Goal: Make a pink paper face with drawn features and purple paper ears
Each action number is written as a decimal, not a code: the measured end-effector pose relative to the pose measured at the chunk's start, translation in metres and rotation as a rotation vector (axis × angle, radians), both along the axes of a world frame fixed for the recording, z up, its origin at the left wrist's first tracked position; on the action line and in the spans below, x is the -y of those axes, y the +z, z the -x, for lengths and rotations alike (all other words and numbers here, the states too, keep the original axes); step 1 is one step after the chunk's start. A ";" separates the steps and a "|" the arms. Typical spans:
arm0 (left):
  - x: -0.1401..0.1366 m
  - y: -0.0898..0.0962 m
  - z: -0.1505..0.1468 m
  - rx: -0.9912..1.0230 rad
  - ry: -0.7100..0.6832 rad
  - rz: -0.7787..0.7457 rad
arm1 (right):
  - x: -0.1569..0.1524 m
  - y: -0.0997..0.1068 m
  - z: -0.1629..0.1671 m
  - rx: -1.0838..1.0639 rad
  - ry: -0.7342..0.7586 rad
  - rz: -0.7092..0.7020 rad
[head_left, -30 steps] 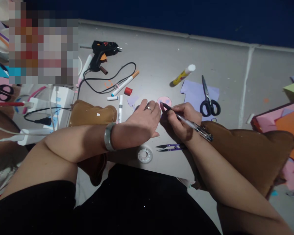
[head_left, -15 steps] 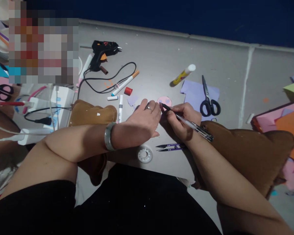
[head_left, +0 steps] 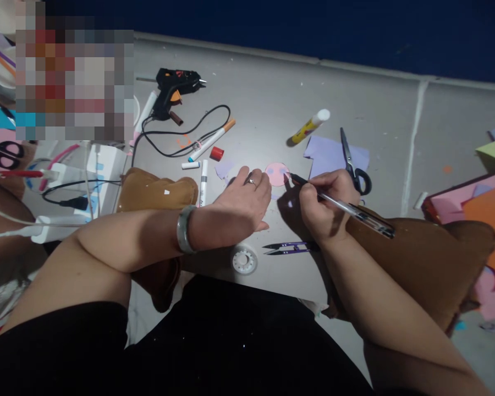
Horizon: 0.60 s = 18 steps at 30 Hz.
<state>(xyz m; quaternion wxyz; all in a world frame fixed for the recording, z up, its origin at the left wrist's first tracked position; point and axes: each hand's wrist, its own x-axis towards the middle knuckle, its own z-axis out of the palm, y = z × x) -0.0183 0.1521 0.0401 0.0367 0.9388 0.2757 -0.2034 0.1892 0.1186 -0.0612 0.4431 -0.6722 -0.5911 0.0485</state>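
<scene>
A pen (head_left: 346, 206) with a clear barrel is pinched in my right hand (head_left: 330, 203). Its dark tip is at the right edge of a pink paper circle (head_left: 278, 175) that bears two small purple spots. My left hand (head_left: 241, 206) lies flat, fingers stretched out, with its fingertips at the circle's left side. Behind my right hand lies a sheet of purple paper (head_left: 325, 155), with black-handled scissors (head_left: 350, 157) resting on it. Purple thread snips (head_left: 289, 248) and a white round tape dispenser (head_left: 243, 260) are close to my wrists.
A glue gun (head_left: 173, 91) with its cord lies at the back left. A glue stick (head_left: 309, 127) stands tilted in view behind the circle. Markers (head_left: 212, 140), a red cap (head_left: 216, 153), a white power strip (head_left: 103, 176) and a brown cushion (head_left: 157, 190) are on the left.
My right hand has moved to the right with the pen, from the circle's left part to its right edge, uncovering more of the circle. My left hand has stayed in place.
</scene>
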 end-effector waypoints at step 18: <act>0.002 -0.009 0.001 0.044 0.004 -0.020 | 0.003 -0.011 -0.005 -0.010 0.049 0.098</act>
